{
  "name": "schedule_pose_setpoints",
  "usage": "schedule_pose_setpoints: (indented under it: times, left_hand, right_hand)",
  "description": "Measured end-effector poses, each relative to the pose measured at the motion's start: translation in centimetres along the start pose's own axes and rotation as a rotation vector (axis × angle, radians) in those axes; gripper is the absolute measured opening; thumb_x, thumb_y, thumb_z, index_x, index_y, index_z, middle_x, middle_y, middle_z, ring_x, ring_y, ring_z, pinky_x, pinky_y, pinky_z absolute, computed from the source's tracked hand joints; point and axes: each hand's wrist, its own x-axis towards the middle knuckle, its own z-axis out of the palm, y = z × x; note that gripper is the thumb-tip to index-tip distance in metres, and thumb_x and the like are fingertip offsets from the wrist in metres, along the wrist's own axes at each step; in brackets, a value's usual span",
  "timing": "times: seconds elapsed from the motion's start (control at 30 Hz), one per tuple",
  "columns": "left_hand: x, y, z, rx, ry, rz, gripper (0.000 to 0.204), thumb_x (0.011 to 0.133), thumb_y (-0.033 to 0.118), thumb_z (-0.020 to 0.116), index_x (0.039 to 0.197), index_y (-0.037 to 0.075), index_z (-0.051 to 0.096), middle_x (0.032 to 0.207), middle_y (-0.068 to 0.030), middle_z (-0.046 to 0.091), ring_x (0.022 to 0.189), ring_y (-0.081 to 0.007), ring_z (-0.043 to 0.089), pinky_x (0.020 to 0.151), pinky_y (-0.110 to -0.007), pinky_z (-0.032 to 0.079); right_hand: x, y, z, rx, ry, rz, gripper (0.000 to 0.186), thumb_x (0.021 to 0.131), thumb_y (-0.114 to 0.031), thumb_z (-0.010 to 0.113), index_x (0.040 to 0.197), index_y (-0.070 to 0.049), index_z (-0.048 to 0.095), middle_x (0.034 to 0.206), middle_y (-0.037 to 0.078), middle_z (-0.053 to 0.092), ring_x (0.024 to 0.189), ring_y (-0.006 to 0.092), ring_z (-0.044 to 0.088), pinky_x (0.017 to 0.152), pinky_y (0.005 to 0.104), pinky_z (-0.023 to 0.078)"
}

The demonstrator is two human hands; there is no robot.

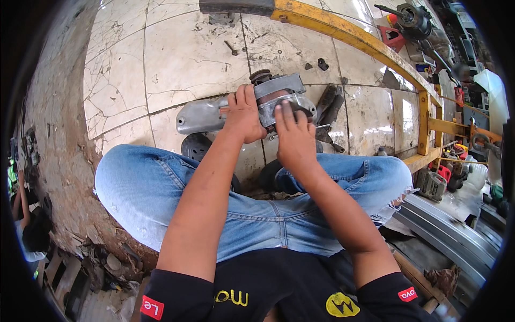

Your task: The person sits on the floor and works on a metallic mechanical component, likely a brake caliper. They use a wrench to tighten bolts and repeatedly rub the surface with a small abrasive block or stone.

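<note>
A grey metal machine casing [199,117] with a long rounded arm lies across the tiles in front of my crossed legs. My left hand [244,117] is closed round its middle, fingers over the top edge. My right hand [295,140] rests with outstretched fingers on the casing's right part; whether anything thin lies under the fingertips is hidden. A reddish-brown patch [268,98] shows between the hands. Behind them stand a dark round grooved piece [261,75] and a flat-sided grey metal block [284,84], both against the casing.
A dark, dirty tool-like piece [331,104] lies right of the casing. A bolt [232,48] and small dark parts [322,64] are scattered on the tiles. A yellow metal frame [354,33] spans the far right. Bottles and tools crowd the right edge; another person [33,231] is at far left.
</note>
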Motion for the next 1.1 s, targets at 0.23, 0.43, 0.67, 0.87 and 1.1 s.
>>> schedule_pose_setpoints:
  times: [0.23,0.43,0.67,0.87,1.1]
  left_hand:
    - [-0.1,-0.3,0.3,-0.006,0.038,0.025,0.117,0.060,0.026,0.080,0.148,-0.011,0.013,0.152,-0.0262,0.021,0.136,-0.0464,0.026,0.119,-0.048,0.023]
    - [0.0,-0.3,0.6,-0.028,0.027,-0.024,0.119,0.059,0.026,0.081,0.148,-0.010,0.012,0.152,-0.0257,0.021,0.137,-0.0470,0.025,0.120,-0.048,0.021]
    - [-0.2,-0.7,0.5,0.004,0.035,-0.025,0.121,0.057,0.027,0.083,0.148,-0.010,0.011,0.151,-0.0252,0.023,0.138,-0.0454,0.024,0.120,-0.047,0.021]
    - [0.0,-0.1,-0.1,-0.011,-0.022,-0.026,0.124,0.057,0.030,0.084,0.149,-0.009,0.011,0.152,-0.0253,0.023,0.138,-0.0451,0.024,0.120,-0.047,0.022]
    - [-0.1,0.0,0.0,0.000,-0.024,-0.049,0.125,0.057,0.028,0.084,0.151,-0.005,0.008,0.153,-0.0237,0.020,0.139,-0.0466,0.023,0.118,-0.050,0.025]
  right_hand:
    - [0.2,0.8,0.4,0.008,0.040,0.005,0.056,0.087,-0.016,0.053,0.142,-0.005,0.051,0.150,0.010,0.047,0.121,0.0297,0.048,0.089,0.0415,0.040]
    - [-0.3,0.2,-0.2,0.019,0.012,0.008,0.056,0.087,-0.017,0.053,0.142,-0.004,0.050,0.149,0.011,0.048,0.118,0.0288,0.050,0.087,0.0413,0.040]
    - [-0.7,0.2,-0.4,-0.003,0.028,-0.034,0.056,0.088,-0.017,0.053,0.142,-0.005,0.050,0.148,0.011,0.049,0.112,0.0259,0.052,0.083,0.0401,0.040]
    - [-2.0,-0.1,-0.3,0.021,0.009,-0.012,0.056,0.087,-0.015,0.054,0.141,-0.003,0.051,0.147,0.014,0.051,0.098,0.0250,0.055,0.081,0.0388,0.041]
    - [-0.6,0.4,0.0,0.063,-0.057,0.041,0.056,0.089,-0.014,0.052,0.143,-0.003,0.050,0.151,0.019,0.046,0.084,0.0257,0.063,0.076,0.0426,0.043]
